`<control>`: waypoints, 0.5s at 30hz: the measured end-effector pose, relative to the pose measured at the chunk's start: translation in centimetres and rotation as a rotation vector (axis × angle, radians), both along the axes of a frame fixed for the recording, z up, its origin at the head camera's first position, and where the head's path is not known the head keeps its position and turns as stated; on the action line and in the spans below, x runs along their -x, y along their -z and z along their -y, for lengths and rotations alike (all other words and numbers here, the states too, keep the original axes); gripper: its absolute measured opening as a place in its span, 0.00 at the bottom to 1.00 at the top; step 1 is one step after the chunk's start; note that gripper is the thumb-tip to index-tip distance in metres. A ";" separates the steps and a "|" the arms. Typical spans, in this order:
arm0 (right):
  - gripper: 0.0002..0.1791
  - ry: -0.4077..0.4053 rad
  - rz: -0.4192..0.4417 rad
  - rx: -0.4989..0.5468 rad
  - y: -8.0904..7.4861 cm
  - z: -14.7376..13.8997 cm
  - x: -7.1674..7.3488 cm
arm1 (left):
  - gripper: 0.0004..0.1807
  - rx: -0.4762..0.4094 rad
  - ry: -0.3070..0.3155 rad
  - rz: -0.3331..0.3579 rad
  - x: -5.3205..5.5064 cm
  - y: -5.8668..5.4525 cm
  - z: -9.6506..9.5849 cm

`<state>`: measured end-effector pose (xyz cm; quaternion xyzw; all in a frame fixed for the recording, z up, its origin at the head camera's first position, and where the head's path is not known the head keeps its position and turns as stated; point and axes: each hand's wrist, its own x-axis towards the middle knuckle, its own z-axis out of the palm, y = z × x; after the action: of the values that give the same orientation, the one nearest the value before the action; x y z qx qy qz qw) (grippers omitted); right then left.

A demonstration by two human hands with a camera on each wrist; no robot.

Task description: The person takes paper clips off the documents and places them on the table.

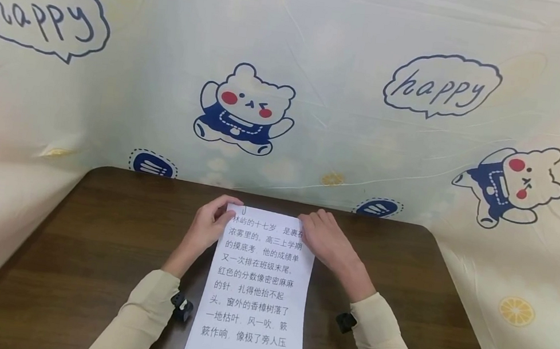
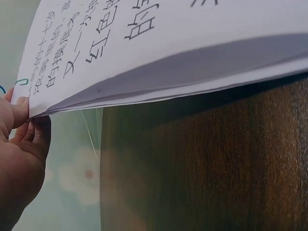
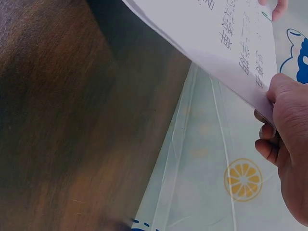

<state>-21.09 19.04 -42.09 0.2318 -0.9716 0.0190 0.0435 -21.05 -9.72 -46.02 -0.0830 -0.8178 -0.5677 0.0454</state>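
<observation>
A stack of white paper sheets, printed with large Chinese characters, is held by its far corners. A paper clip sits on the top edge near the left corner; in the left wrist view the clip looks green. My left hand pinches the far left corner, thumb on top and fingers beneath. At the far right corner my right hand grips the stack, its thumb over the print and curled fingers below. Along the left side the sheets gape slightly apart in the left wrist view.
Beneath the papers is a dark brown wooden table with rounded far corners. A pale cloth printed with bears, "happy" bubbles and orange slices hangs behind and at both sides. Dark wrist devices sit on both wrists.
</observation>
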 end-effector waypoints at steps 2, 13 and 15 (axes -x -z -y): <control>0.19 -0.029 -0.037 -0.034 0.1 -0.1 0.0 | 0.13 -0.002 0.000 0.001 0.0 0.0 0.0; 0.20 -0.062 -0.076 -0.021 0.4 -0.4 -0.1 | 0.13 0.011 -0.006 0.007 -0.1 -0.1 0.2; 0.21 -0.062 -0.073 -0.021 0.4 -0.4 -0.2 | 0.13 0.011 -0.003 0.006 -0.1 -0.1 0.2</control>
<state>-20.93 19.46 -42.51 0.2628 -0.9618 0.0017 0.0761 -20.99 -9.93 -45.89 -0.0801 -0.8210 -0.5636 0.0434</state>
